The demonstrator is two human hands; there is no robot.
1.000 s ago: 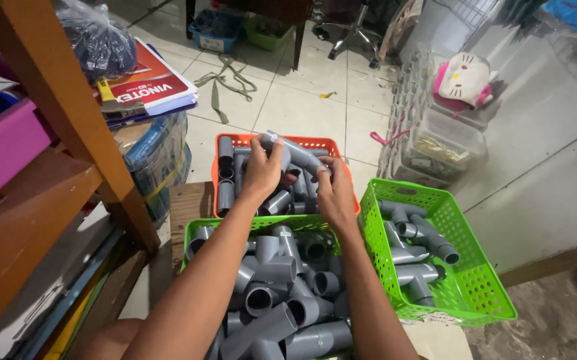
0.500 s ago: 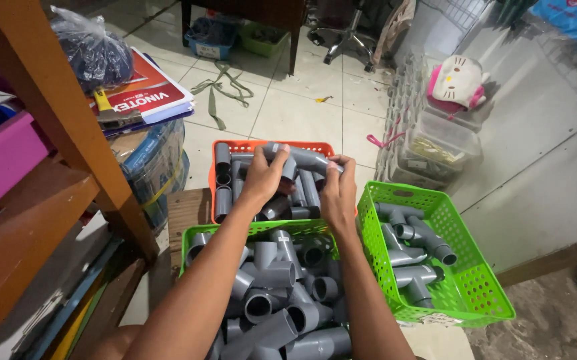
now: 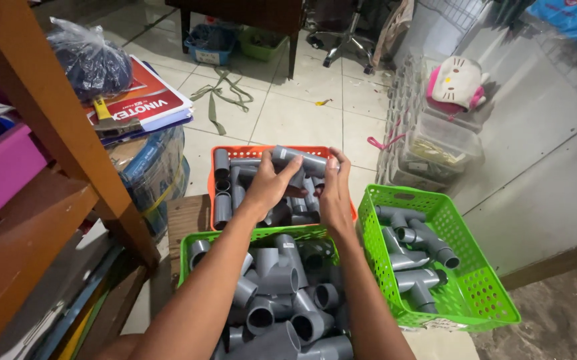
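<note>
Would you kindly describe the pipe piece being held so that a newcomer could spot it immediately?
Find the orange basket, the farthest of the three baskets in front of the person. Just above it, the left hand and right hand grip a short grey pipe piece between them. Unlike the others, it is lifted clear of the pile.

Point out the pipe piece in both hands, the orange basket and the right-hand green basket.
grey pipe piece [image 3: 300, 160], head view, middle of its barrel.
orange basket [image 3: 245, 151], head view, far rim.
green basket [image 3: 476, 285], head view, right wall.

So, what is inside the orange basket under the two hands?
The orange basket holds short grey pipe pieces. The left hand and right hand hold one pipe above it and cover the middle and the bottom.
</note>
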